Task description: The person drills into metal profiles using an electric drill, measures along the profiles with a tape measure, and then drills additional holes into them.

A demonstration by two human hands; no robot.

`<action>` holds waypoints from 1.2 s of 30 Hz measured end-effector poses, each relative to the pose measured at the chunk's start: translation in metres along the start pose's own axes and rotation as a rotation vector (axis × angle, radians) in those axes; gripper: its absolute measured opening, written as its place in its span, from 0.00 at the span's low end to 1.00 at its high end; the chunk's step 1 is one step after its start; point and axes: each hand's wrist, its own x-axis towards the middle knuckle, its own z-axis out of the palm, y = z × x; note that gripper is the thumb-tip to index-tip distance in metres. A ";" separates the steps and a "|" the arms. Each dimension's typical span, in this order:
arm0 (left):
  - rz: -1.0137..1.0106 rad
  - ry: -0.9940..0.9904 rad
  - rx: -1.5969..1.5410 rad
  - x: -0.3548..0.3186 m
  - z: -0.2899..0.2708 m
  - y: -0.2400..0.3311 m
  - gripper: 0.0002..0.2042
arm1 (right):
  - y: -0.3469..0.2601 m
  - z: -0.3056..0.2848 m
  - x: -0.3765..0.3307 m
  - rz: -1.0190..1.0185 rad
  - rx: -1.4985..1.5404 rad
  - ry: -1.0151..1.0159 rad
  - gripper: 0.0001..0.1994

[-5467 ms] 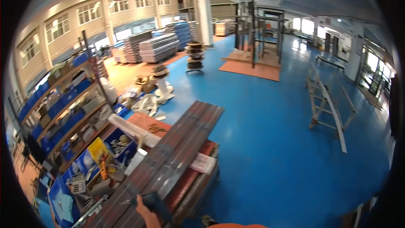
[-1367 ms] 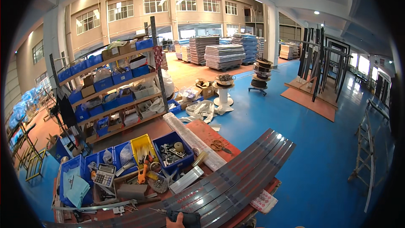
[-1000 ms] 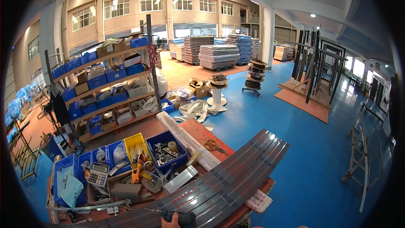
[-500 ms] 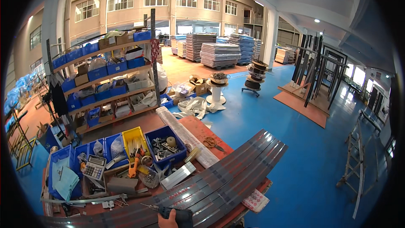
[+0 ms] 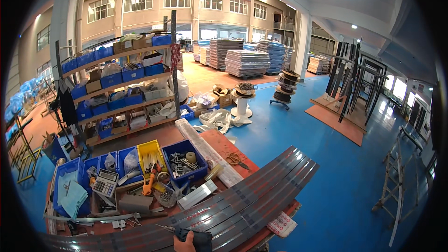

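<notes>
While a wide factory hall is stretching out behind it, one hand [image 5: 185, 242] is showing at the lower edge of the head view, its fingers wrapping closed around the dark grip of a power tool [image 5: 195, 238] whose thin bit is pointing left over a stack of long grey metal profiles [image 5: 242, 205]; which of the two hands this is cannot be told from the sliver in view, and the other one is not showing at all. The profiles are lying side by side across the near edge of the red-topped bench [image 5: 219, 142], running from the lower left up toward the right, where their ends are overhanging the blue floor [image 5: 326, 177]. Behind them on the bench, a yellow bin [image 5: 150, 155] and a blue bin [image 5: 184, 161] of small hardware are sitting next to each other, with a calculator [image 5: 105, 183] lying to their left and a long roll wrapped in clear film [image 5: 205, 151] lying diagonally to their right. A pair of scissors [image 5: 234, 160] is resting just beyond the roll. Farther back, a shelving rack [image 5: 121, 93] is carrying blue crates and cardboard boxes, and stacked pallets [image 5: 247, 61] are standing deep in the hall.
</notes>
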 end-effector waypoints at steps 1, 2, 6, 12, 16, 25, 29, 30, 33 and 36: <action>0.002 -0.002 -0.006 -0.001 -0.001 0.001 0.32 | -0.015 -0.001 0.007 -0.025 0.006 -0.010 0.12; 0.002 -0.004 -0.010 -0.001 -0.002 0.001 0.32 | -0.029 -0.001 0.012 -0.049 0.013 -0.021 0.12; 0.048 0.020 -0.046 0.001 -0.007 0.002 0.30 | -0.084 0.000 0.022 -0.129 0.040 -0.079 0.10; 0.159 0.018 -0.108 -0.004 -0.009 0.018 0.27 | -0.256 -0.010 -0.018 -0.645 0.690 -0.761 0.06; 0.162 -0.001 -0.148 -0.003 -0.007 0.005 0.26 | -0.321 -0.015 -0.054 -1.243 0.610 -0.956 0.06; 0.174 0.002 -0.117 -0.008 -0.014 0.013 0.25 | -0.346 -0.023 -0.075 -1.803 0.550 -1.044 0.06; 0.190 0.010 -0.126 -0.008 -0.014 0.015 0.25 | -0.344 -0.026 -0.079 -1.832 0.593 -1.066 0.05; 0.184 0.010 -0.115 -0.008 -0.013 0.013 0.25 | -0.344 -0.028 -0.078 -1.845 0.600 -1.068 0.05; 0.169 0.011 -0.080 -0.005 -0.011 0.009 0.25 | -0.343 -0.034 -0.077 -1.887 0.624 -1.074 0.05; 0.173 0.011 -0.098 -0.007 -0.009 0.012 0.25 | -0.334 -0.037 -0.075 -1.806 0.656 -0.971 0.06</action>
